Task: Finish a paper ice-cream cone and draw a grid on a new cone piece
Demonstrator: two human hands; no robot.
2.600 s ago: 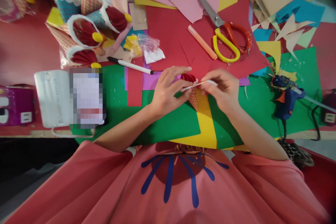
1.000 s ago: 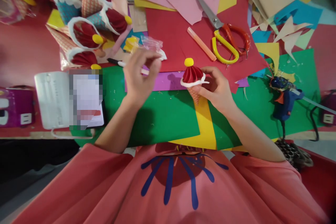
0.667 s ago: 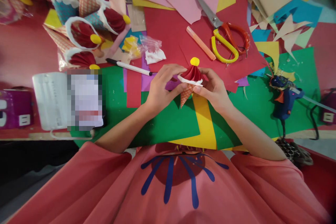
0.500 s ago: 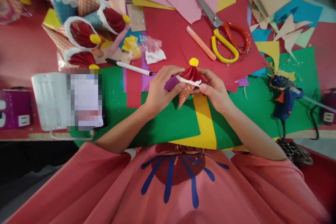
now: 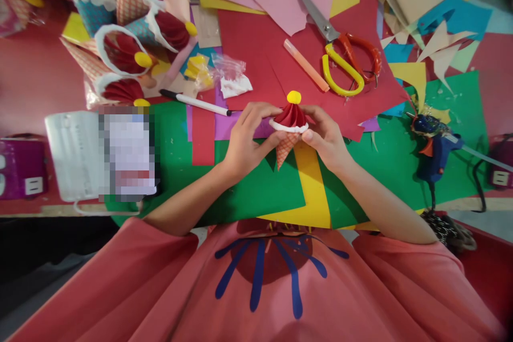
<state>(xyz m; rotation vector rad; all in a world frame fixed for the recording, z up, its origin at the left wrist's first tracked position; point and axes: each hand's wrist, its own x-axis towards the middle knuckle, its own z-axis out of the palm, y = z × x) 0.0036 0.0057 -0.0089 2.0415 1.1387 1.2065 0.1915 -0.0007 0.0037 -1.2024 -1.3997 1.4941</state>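
Observation:
Between both hands is a small paper ice cream cone [image 5: 289,123], its checked orange cone pointing down toward me. Dark red pleated paper forms its top, with a yellow ball at the tip and a white band around the rim. My left hand [image 5: 252,136] grips its left side, thumb against the band and cone, other fingers behind. My right hand [image 5: 328,136] holds the right side of the band between thumb and fingers. Beyond the cone, large scissors [image 5: 334,37] with red and yellow handles lie on red paper [image 5: 256,37], beside an orange glue stick-like tube [image 5: 306,65].
Several finished paper cones [image 5: 124,53] are heaped at the upper left. A black-and-white pen [image 5: 196,101] and small plastic bags [image 5: 232,77] lie nearer. A blue glue gun [image 5: 435,149] rests at right on green paper [image 5: 372,181]. A blurred phone [image 5: 130,155] is at left.
The cone has turned slightly in my hands, so its white band sits more level and its point hangs straighter. Both hands keep their hold.

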